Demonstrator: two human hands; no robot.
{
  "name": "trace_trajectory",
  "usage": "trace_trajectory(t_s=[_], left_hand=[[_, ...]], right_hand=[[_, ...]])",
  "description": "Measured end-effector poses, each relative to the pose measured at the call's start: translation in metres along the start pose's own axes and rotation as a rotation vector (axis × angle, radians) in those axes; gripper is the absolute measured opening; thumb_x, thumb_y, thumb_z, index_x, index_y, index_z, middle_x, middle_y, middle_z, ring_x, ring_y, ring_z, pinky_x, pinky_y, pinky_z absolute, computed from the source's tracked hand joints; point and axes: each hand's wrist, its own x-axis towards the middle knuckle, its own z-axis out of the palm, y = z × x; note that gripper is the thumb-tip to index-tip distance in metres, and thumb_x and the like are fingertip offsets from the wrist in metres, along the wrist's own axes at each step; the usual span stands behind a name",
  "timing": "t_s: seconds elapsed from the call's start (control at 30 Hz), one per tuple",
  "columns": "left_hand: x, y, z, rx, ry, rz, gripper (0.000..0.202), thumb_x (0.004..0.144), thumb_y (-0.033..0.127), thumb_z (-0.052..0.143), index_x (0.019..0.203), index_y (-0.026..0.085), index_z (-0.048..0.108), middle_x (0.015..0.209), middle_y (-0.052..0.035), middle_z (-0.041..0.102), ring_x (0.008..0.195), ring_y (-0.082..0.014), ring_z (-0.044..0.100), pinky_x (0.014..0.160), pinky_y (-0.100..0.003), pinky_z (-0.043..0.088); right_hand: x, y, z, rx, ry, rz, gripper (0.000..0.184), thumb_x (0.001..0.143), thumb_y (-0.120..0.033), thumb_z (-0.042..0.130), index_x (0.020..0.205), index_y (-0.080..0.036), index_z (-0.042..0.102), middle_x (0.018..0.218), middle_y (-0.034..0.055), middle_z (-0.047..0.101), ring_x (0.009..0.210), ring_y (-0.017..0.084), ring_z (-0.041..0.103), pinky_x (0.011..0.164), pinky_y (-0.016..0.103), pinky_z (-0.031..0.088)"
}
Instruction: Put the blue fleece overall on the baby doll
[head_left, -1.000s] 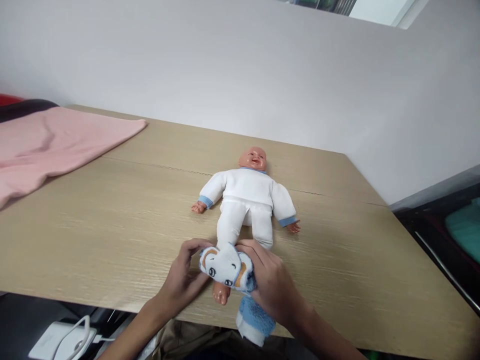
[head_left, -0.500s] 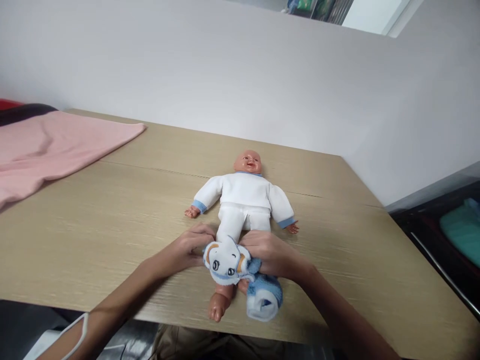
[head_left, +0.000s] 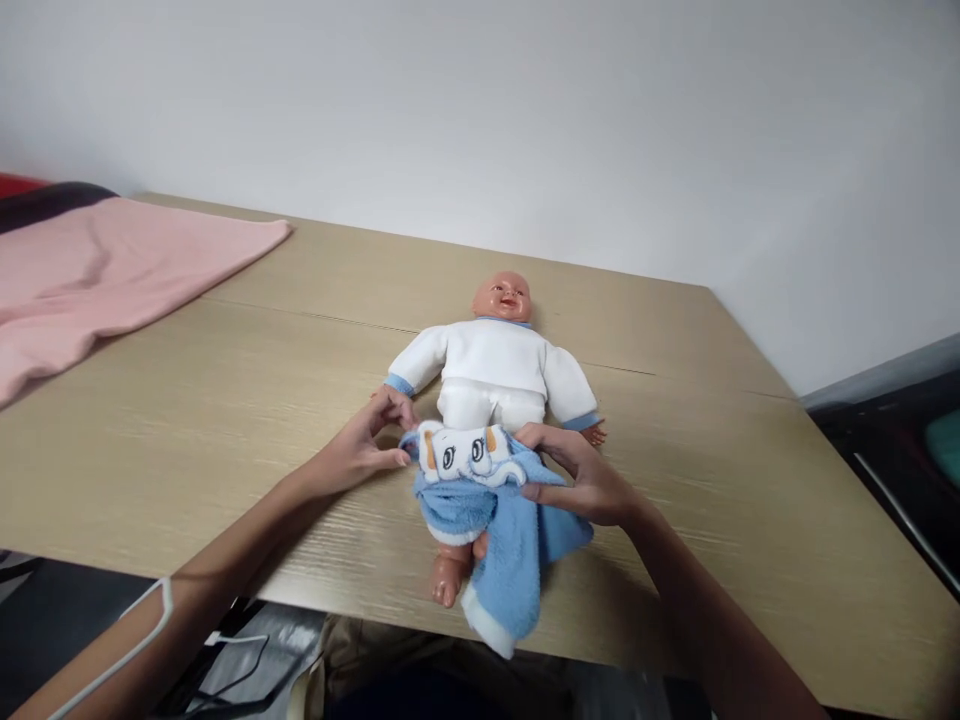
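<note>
A bald baby doll (head_left: 495, 355) lies on its back, head away from me, in a white top with blue cuffs and white bottoms. Over its legs are fluffy blue trousers (head_left: 514, 550) with white cuffs and a white animal face. One trouser leg surrounds the doll's leg on the left, whose bare foot (head_left: 448, 578) sticks out; the other trouser leg hangs loose towards me. My left hand (head_left: 371, 440) is beside the left waist edge, thumb and fingers apart. Against the right side of the trousers, my right hand (head_left: 581, 475) also has thumb and fingers apart.
A pink cloth (head_left: 127, 275) covers the table's left part, near a dark object and something red. The wooden table (head_left: 262, 480) meets a pale wall behind. Beyond its right edge stands a black item (head_left: 885, 450). A white band or cord (head_left: 154, 630) loops at my left forearm.
The trousers have spread out over the doll's legs, and the loose leg has unfolded towards me. Both hands have opened and moved slightly outward. The view has tilted down.
</note>
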Motion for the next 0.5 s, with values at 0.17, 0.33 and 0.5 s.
trace_trajectory(t_s=[0.17,0.33,0.5], left_hand=[[0.029,0.047,0.017,0.301,0.006,0.142,0.07,0.094,0.076,0.083,0.138,0.024,0.064,0.136,-0.0118,0.067,0.124,-0.0302,0.062,0.11,-0.043,0.049],[0.073,0.101,0.045,0.506,-0.466,0.137,0.054,0.093,0.064,0.087,0.127,0.024,0.075,0.125,-0.0077,0.076,0.12,-0.033,0.066,0.109,-0.044,0.049],[0.107,0.095,0.054,0.388,-0.739,0.038,0.03,0.097,0.046,0.083,0.11,0.02,0.073,0.101,-0.0032,0.074,0.092,-0.024,0.069,0.082,-0.033,0.051]], right_hand=[[-0.003,-0.014,-0.001,0.224,-0.028,0.214,0.055,0.095,-0.06,0.086,0.13,-0.024,0.062,0.117,0.0027,0.063,0.11,0.021,0.063,0.099,0.033,0.055],[-0.001,-0.019,-0.006,0.18,-0.04,0.205,0.049,0.093,-0.059,0.089,0.114,-0.022,0.064,0.102,-0.0006,0.058,0.093,0.016,0.057,0.081,0.026,0.05],[-0.003,-0.022,-0.015,0.079,-0.1,0.224,0.048,0.09,-0.054,0.094,0.11,-0.02,0.068,0.097,-0.0016,0.061,0.087,0.015,0.056,0.074,0.025,0.051]])
